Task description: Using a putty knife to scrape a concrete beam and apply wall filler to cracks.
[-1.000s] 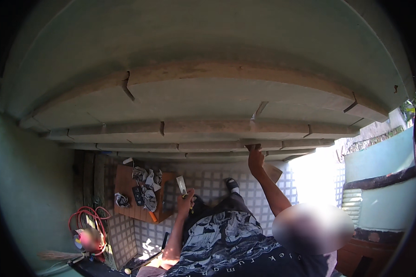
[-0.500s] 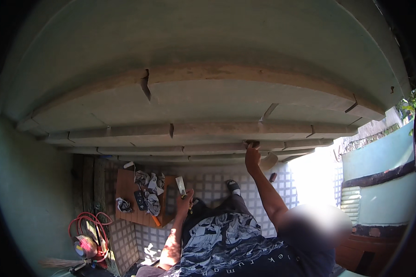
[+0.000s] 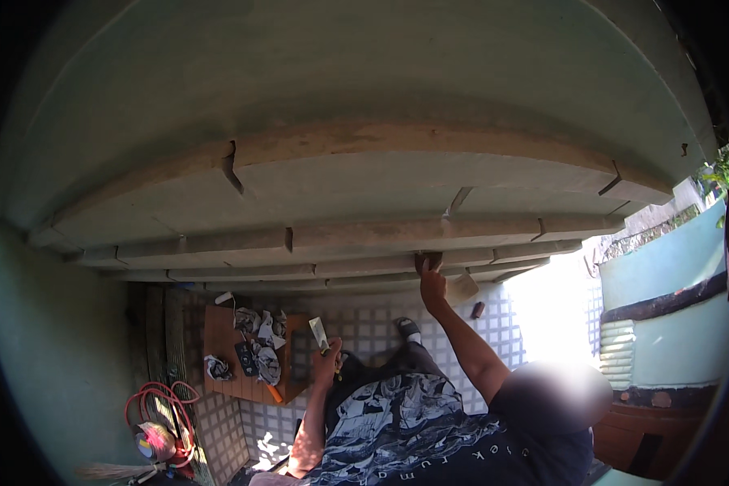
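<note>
My right hand (image 3: 433, 285) is raised to the edge of a pale ledge (image 3: 364, 266), fingers closed on a dark brown piece of sandpaper (image 3: 427, 262) pressed against it. A pale tan flap (image 3: 462, 289), seemingly the same sheet, trails beside the wrist. Lower and to the left, my left hand (image 3: 326, 364) is wrapped round a putty knife (image 3: 318, 332), its broad light blade pointing up and away from me. The knife touches nothing else. Fine detail of the ledge under my right fingers is hidden.
A small wooden table (image 3: 219, 324) at left bears crumpled newspaper (image 3: 267, 360), a dark flat object (image 3: 245, 359) and an orange-handled tool (image 3: 275, 394). Red hose (image 3: 166, 389) coils near the left wall. A brown block (image 3: 478, 309) lies on the tiled floor. Notched ledges (image 3: 340, 142) overhang.
My right hand has slid slightly left and down along the ledge, and the tan flap has moved with it and flattened. My left hand still holds the putty knife in nearly the same place.
</note>
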Motion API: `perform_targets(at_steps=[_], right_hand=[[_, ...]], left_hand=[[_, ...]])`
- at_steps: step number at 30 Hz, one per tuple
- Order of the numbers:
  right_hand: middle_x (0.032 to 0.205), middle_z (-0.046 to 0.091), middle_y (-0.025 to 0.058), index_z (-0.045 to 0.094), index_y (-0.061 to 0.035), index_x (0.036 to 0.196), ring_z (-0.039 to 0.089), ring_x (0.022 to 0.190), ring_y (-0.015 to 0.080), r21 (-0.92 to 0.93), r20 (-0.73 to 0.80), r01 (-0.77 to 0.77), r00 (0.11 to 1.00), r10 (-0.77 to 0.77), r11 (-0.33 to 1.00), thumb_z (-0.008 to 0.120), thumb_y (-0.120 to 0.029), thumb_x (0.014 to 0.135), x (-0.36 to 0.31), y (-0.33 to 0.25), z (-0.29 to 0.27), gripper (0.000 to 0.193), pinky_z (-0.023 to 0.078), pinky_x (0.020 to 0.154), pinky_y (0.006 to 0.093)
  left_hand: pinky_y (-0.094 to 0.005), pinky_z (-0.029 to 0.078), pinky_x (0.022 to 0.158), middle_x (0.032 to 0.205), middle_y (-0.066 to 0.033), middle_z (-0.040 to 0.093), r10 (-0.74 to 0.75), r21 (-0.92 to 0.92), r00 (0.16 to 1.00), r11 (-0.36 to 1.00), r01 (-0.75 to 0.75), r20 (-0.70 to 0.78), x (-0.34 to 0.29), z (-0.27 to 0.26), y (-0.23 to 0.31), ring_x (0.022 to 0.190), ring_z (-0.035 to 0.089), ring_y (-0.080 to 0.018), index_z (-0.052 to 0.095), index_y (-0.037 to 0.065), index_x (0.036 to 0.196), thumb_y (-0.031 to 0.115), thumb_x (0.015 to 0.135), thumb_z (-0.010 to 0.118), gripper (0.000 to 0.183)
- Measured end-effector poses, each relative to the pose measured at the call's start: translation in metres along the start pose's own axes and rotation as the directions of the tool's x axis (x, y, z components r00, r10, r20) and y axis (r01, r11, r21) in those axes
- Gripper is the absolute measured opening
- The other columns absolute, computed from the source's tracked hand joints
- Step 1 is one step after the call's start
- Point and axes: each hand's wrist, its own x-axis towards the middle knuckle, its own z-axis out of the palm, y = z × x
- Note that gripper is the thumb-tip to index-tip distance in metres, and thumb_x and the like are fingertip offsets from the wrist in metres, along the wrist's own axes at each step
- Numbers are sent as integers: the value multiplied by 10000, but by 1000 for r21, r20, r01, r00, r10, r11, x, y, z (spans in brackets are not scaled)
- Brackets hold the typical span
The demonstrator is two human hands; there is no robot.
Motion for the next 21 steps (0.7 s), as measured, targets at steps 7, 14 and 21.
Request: perform_targets(at_steps=[7, 14, 21], right_hand=[[1181, 455, 384, 500, 13, 1195, 664, 785, 352, 124, 385, 201, 893, -234, 972, 487, -144, 860, 2, 8, 4, 370, 564, 577, 345], [1088, 540, 326, 520, 17, 1165, 665, 725, 316, -54, 37, 156, 987, -154, 986, 481, -138, 866, -8, -11, 14, 339, 553, 553, 339], [1075, 553, 292, 512, 40, 1171, 659, 722, 329, -4, 382, 413, 842, -381, 911, 488, -113, 850, -16, -14, -3, 357, 556, 568, 332]], left_hand=[[-220, 325, 399, 585, 25, 456, 5, -41, 1000, 999, -6, -16, 6, 10, -6, 457, 402, -57, 611, 24, 941, 221, 845, 661, 224], [-224, 328, 400, 583, 26, 450, 18, -46, 999, 999, -20, -43, 8, 35, -8, 454, 395, -56, 608, 33, 921, 223, 841, 666, 215], [-222, 329, 404, 587, 27, 457, 11, -102, 988, 994, -26, -151, 3, 47, -20, 457, 409, -58, 605, 44, 929, 221, 834, 672, 212]])
